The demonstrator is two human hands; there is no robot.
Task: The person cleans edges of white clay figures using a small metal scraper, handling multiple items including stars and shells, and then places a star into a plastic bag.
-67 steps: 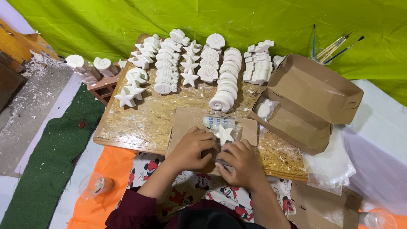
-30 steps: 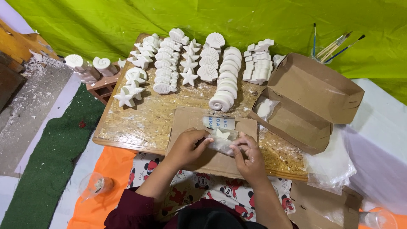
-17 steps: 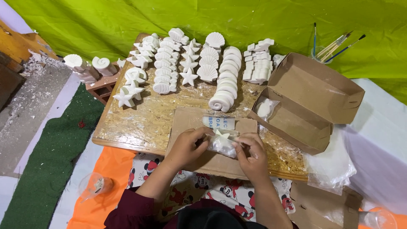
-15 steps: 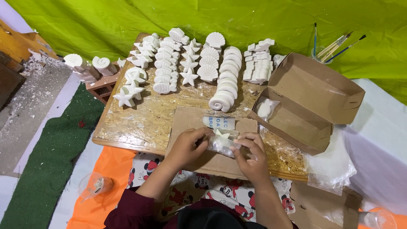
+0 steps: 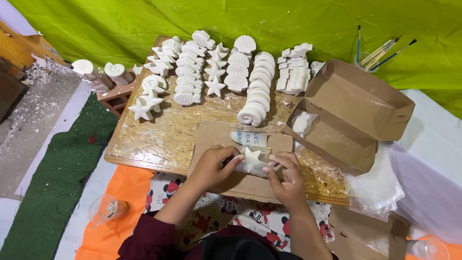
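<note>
We work over a board (image 5: 159, 139) on cardboard (image 5: 211, 135). An open box (image 5: 346, 144) waits right of the grip. Our left hand (image 5: 211, 166) and right hand (image 5: 288, 175) pinch a clear bag (image 5: 250, 166) around the star (image 5: 252, 155) between them, steadying it.

Rows of white plaster shells (image 5: 246, 44) and stars (image 5: 214, 87) lie on the wooden board (image 5: 159, 139). Open cardboard box (image 5: 351, 113) at right. Paintbrushes (image 5: 380, 50) stand behind it. Green mat (image 5: 57, 173) at left.
</note>
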